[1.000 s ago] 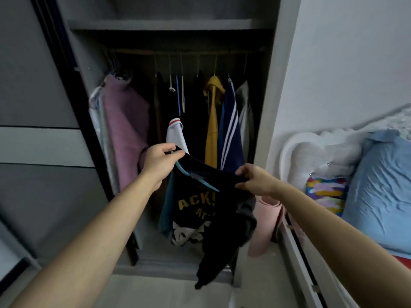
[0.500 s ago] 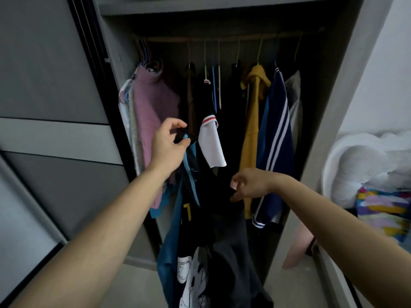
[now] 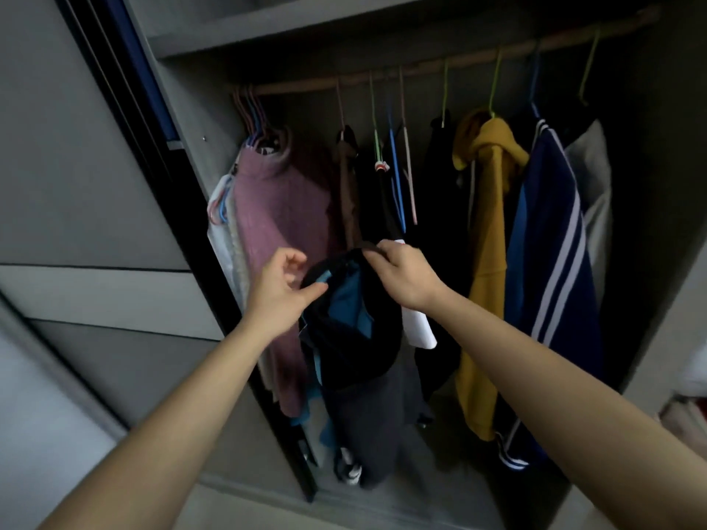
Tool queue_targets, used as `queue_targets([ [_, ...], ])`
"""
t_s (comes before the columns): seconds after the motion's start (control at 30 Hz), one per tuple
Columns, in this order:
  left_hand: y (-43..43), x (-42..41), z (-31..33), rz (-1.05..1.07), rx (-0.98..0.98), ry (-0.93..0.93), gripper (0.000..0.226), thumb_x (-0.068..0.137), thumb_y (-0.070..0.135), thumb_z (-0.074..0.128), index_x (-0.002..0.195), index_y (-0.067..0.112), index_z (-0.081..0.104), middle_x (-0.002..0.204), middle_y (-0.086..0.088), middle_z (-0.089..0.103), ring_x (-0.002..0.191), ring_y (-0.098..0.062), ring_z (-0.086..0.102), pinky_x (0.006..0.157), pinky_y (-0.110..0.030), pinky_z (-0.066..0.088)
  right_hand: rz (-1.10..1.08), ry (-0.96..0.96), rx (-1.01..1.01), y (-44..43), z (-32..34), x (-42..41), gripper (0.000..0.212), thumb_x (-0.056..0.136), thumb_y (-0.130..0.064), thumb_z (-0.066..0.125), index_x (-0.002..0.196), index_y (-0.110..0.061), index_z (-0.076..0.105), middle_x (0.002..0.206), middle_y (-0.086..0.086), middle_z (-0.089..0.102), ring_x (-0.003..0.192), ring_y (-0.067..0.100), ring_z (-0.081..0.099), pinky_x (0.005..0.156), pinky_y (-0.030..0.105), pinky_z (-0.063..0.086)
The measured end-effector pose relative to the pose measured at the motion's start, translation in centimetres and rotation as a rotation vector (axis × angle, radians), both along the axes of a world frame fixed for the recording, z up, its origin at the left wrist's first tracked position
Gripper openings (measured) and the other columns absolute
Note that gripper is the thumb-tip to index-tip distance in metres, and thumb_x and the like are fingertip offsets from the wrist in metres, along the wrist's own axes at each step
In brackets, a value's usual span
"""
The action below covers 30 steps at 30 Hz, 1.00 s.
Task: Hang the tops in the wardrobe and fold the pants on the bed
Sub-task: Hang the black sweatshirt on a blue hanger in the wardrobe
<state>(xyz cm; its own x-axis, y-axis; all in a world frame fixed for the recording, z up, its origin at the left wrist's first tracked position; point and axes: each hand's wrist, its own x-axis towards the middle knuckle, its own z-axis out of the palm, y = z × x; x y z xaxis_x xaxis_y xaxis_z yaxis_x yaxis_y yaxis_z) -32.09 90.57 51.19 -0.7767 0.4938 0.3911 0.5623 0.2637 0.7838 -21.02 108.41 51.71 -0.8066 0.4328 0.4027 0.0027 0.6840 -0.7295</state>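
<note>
A black top with a blue lining (image 3: 350,330) hangs bunched in front of the open wardrobe, its lower part trailing down to the wardrobe floor. My right hand (image 3: 405,275) grips its dark upper edge from above. My left hand (image 3: 281,288) pinches the blue-edged collar at the left between thumb and forefinger, the other fingers loosely curled. Both hands are below the wooden rail (image 3: 440,61). Whether a hanger is inside the top is hidden by the cloth.
On the rail hang a pink sweater (image 3: 283,208), a yellow hoodie (image 3: 489,208), a navy striped jacket (image 3: 554,239), dark clothes and bare coloured hangers (image 3: 398,162). A grey sliding door (image 3: 95,223) stands at the left, a shelf (image 3: 245,36) above.
The view came closer to the wardrobe and tilted up. My right hand rose from the top's lower part to its upper edge, and my left hand shifted to pinch the collar.
</note>
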Motion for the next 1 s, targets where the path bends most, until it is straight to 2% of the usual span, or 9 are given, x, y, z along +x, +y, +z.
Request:
queue_targets([
  [0.07, 0.2, -1.1, -2.7, 0.001, -0.177, -0.112, 0.045, 0.075, 0.033, 0.085, 0.109, 0.023, 0.056, 0.104, 0.01, 0.062, 0.097, -0.012, 0.061, 0.083, -0.024, 0.05, -0.047, 0.035, -0.031, 0.0, 0.6, -1.6, 0.036, 0.104, -0.029, 0.049, 0.073, -0.012, 0.046, 0.063, -0.001, 0.052, 0.063, 0.02, 0.055, 0.059, 0.034, 0.037],
  [0.17, 0.4, -1.9, -6.3, -0.147, -0.411, -0.345, 0.041, 0.065, 0.06, 0.083, 0.093, 0.037, 0.065, 0.079, 0.029, 0.07, 0.074, 0.007, 0.066, 0.055, -0.011, 0.048, -0.067, 0.055, -0.135, -0.1, 1.3, -3.4, 0.032, 0.105, -0.027, 0.046, 0.08, -0.007, 0.048, 0.068, 0.005, 0.057, 0.063, 0.021, 0.058, 0.06, 0.04, 0.047],
  [0.3, 1.1, -4.3, -10.0, -0.127, -0.677, -0.449, 0.037, 0.079, 0.041, 0.076, 0.111, 0.027, 0.063, 0.077, 0.004, 0.068, 0.055, -0.01, 0.061, 0.047, -0.023, 0.046, -0.124, 0.111, -0.297, -0.2, 2.1, -4.9, 0.029, 0.106, -0.024, 0.044, 0.102, 0.003, 0.055, 0.095, 0.026, 0.067, 0.084, 0.038, 0.069, 0.072, 0.058, 0.057],
  [0.37, 1.5, -5.7, -10.7, -0.123, -0.587, -0.555, 0.061, 0.094, 0.029, 0.062, 0.148, 0.016, 0.038, 0.083, -0.003, 0.068, 0.059, -0.014, 0.064, 0.046, -0.023, 0.047, -0.203, 0.132, -0.306, -0.3, 2.3, -5.2, 0.026, 0.105, -0.026, 0.044, 0.103, -0.004, 0.057, 0.096, 0.021, 0.068, 0.086, 0.034, 0.07, 0.075, 0.056, 0.058],
  [0.47, 1.6, -7.9, -10.4, -0.176, -0.284, -0.805, 0.067, 0.103, 0.014, 0.046, 0.157, 0.01, 0.007, 0.087, -0.014, 0.069, 0.068, -0.022, 0.068, 0.049, -0.028, 0.052, -0.326, 0.13, -0.315, -0.4, 2.3, -5.7, 0.017, 0.103, -0.029, 0.048, 0.101, -0.015, 0.058, 0.097, 0.012, 0.069, 0.087, 0.028, 0.07, 0.078, 0.053, 0.058],
  [0.6, 1.2, -10.6, -9.0, -0.245, 0.009, -1.001, 0.038, 0.102, 0.009, 0.039, 0.14, 0.004, 0.039, 0.1, -0.02, 0.067, 0.082, -0.028, 0.069, 0.063, -0.036, 0.056, -0.45, 0.024, -0.162, -1.3, 1.5, -5.8, 0.034, 0.087, -0.033, 0.073, 0.117, -0.021, 0.064, 0.104, -0.009, 0.069, 0.094, 0.007, 0.067, 0.085, 0.032, 0.058],
  [0.73, 1.2, -12.7, -5.6, -0.348, 0.21, -1.042, 0.032, 0.095, 0.035, 0.039, 0.106, 0.016, 0.063, 0.104, -0.011, 0.068, 0.086, -0.024, 0.065, 0.065, -0.039, 0.053, -0.567, -0.177, -0.039, -3.1, 0.0, -5.6, 0.027, 0.088, -0.044, 0.071, 0.09, -0.018, 0.074, 0.077, 0.005, 0.073, 0.072, 0.019, 0.07, 0.067, 0.041, 0.06],
  [0.83, 1.3, -13.7, -2.2, -0.344, 0.265, -0.919, 0.038, 0.079, 0.052, 0.053, 0.096, 0.021, 0.066, 0.095, -0.006, 0.074, 0.086, -0.024, 0.071, 0.068, -0.042, 0.059, -0.722, -0.236, -0.007, -3.5, -0.1, -4.7, 0.038, 0.092, -0.055, 0.058, 0.086, -0.02, 0.071, 0.065, 0.002, 0.068, 0.061, 0.021, 0.065, 0.056, 0.036, 0.052],
  [1.0, 1.4, -14.8, 1.2, -0.232, 0.325, -0.554, 0.014, 0.071, 0.029, 0.056, 0.082, 0.022, 0.054, 0.088, -0.008, 0.065, 0.088, -0.032, 0.067, 0.085, -0.057, 0.055, -0.827, -0.119, -0.139, -2.0, 0.6, -2.8, 0.027, 0.089, -0.052, 0.056, 0.08, -0.031, 0.07, 0.071, -0.009, 0.067, 0.075, 0.015, 0.065, 0.056, 0.029, 0.043],
])
